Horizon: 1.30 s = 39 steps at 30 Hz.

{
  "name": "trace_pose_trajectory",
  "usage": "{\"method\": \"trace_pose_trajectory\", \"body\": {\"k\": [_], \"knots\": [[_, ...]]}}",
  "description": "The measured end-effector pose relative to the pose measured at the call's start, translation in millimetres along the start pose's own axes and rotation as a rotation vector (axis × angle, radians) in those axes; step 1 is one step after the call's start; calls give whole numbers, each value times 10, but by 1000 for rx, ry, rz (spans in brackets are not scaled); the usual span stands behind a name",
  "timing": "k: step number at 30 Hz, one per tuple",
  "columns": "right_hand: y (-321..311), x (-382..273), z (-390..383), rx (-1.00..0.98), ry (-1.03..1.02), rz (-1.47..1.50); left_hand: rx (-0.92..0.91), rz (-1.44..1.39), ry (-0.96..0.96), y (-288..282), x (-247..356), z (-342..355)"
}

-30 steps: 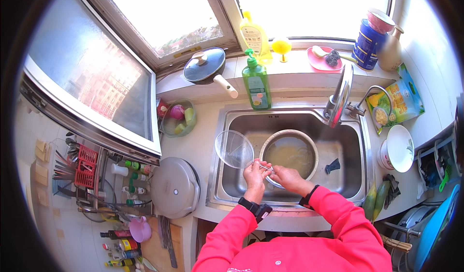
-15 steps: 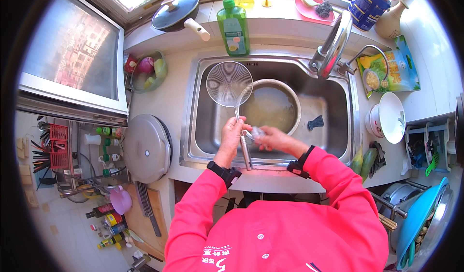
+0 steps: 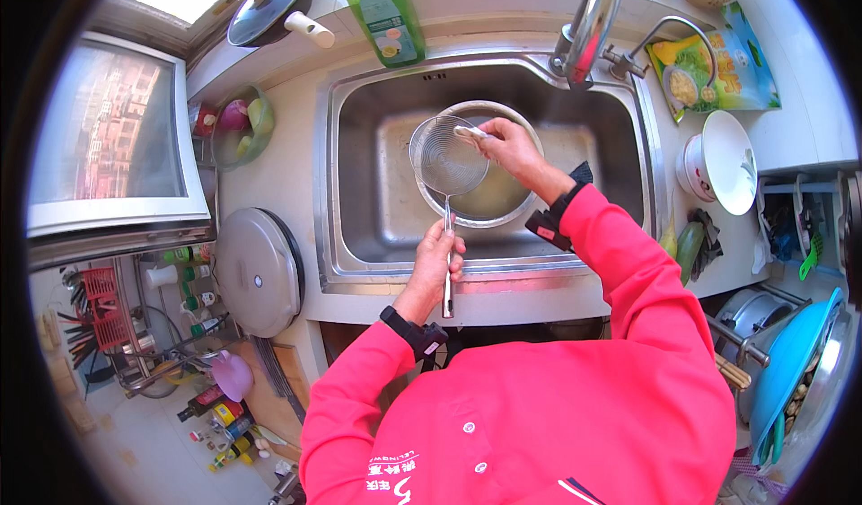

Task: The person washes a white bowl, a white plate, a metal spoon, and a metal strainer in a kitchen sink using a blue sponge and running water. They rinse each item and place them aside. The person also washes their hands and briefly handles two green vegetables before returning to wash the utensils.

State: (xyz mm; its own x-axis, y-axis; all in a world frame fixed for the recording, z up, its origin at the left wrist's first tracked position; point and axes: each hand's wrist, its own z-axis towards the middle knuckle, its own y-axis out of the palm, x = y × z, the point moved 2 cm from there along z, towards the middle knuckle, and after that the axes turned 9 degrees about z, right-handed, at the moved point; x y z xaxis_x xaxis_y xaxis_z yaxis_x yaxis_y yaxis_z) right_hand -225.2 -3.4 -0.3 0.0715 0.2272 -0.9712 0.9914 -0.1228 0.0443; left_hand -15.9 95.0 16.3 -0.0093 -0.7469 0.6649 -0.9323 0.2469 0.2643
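My left hand [image 3: 433, 261] is closed around the metal handle of a round wire strainer [image 3: 442, 166]. The strainer's mesh hangs over a pale basin [image 3: 433, 211] of cloudy water inside the steel sink [image 3: 388, 222]. Above the mesh's right side, my right hand [image 3: 514, 153] pinches a small whitish piece [image 3: 469, 134]. Its kind is hard to make out, and fingers cover part of it. A dark object in the sink is mostly hidden behind my right wrist.
The faucet [image 3: 597, 20] arches over the sink's far right. A green pump bottle [image 3: 386, 20] and a lidded pan [image 3: 269, 7] stand behind. White bowls [image 3: 727, 164] sit to the right; a grey round lidded appliance [image 3: 259, 273] is at the left.
The strainer has moved down and right over the basin. My right hand has gone from beside the strainer's handle up to its mesh, with the whitish piece. The whole view has shifted.
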Motion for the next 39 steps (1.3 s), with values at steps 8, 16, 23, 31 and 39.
{"method": "trace_pose_trajectory", "body": {"k": [8, 16, 23, 31, 39], "knots": [[69, -17, 189, -22, -803, -1073, 30, 200, -59, 66, -53, -59], [227, 335, -104, -122, -441, -730, 32, 188, -21, 48, 59, -21], [162, 47, 254, -201, -822, -1100, 3, 239, -40, 44, 85, -6], [266, 135, -49, -376, -455, -1055, 8, 273, -28, -33, 151, -14], [327, -3, 267, 12, -463, -1233, 80, 227, -34, 57, 125, 55]]}}
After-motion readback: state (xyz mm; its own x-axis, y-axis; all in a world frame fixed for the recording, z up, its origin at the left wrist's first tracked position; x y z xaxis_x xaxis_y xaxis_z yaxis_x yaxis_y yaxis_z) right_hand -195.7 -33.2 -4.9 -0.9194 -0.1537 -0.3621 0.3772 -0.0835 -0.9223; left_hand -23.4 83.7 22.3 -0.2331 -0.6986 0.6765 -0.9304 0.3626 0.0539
